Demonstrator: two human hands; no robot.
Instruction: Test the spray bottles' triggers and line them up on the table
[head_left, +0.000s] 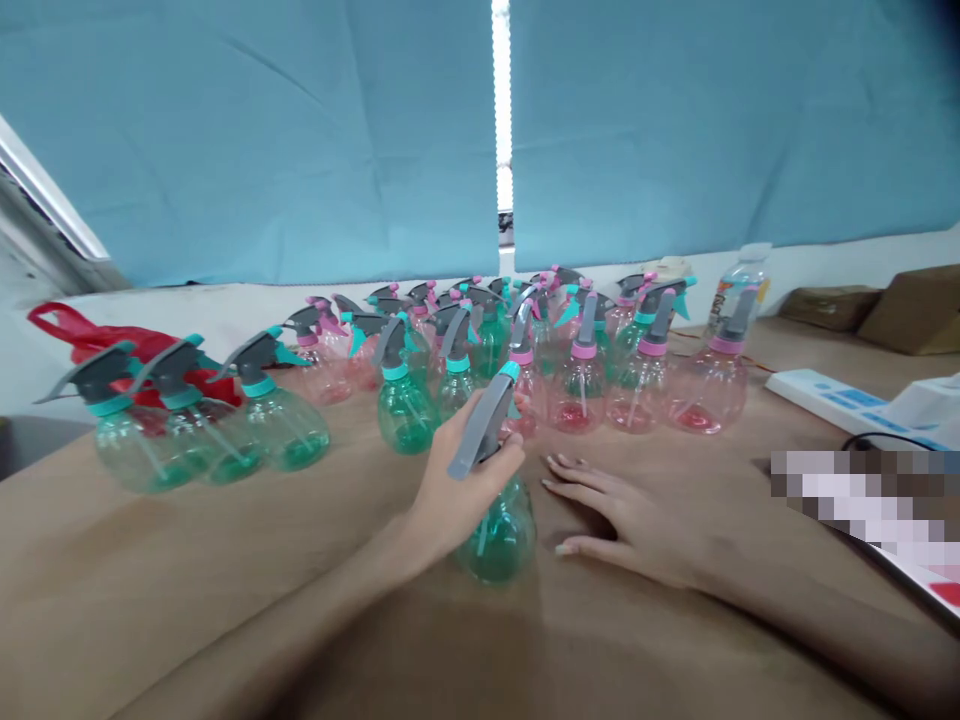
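My left hand (457, 480) is closed around the neck of a green spray bottle (499, 535), just under its grey spray head. This bottle stands upright near the middle of the table. Beside it, my right hand (622, 510) lies on the tabletop with its fingers spread and nothing in them. Beyond my hands stand several green spray bottles, one of them a darker green bottle (407, 415). Several pink spray bottles, including a pink bottle (576, 400), stand to the right of those. Three green bottles, the nearest a clear green bottle (289, 430), form a group at the left.
A red bag (124, 340) lies behind the left group. At the right are a white power strip (840, 400), a cardboard box (919, 310) and a labelled drink bottle (739, 285). A blurred-out flat item sits at the right edge. Blue sheeting (262, 140) covers the wall behind.
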